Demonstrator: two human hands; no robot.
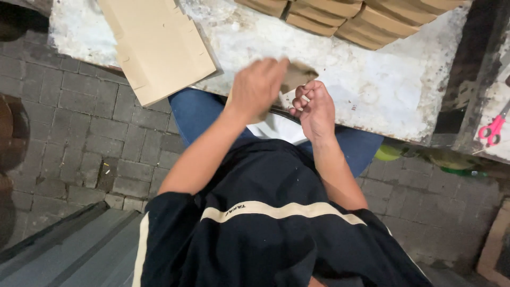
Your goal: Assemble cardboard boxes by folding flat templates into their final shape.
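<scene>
Head view: left hand (257,87) and right hand (313,109) both pinch a small brown cardboard piece (297,76) at the near edge of the worn white table (382,85), flat cardboard sheet (159,42) lying left of it.

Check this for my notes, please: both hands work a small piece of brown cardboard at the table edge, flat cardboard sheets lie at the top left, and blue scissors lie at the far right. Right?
Not quite: the scissors have pink handles, not blue, as the head view shows. The rest stands: the left hand and right hand work the small cardboard piece at the table edge, with the flat cardboard sheets at the top left.
</scene>
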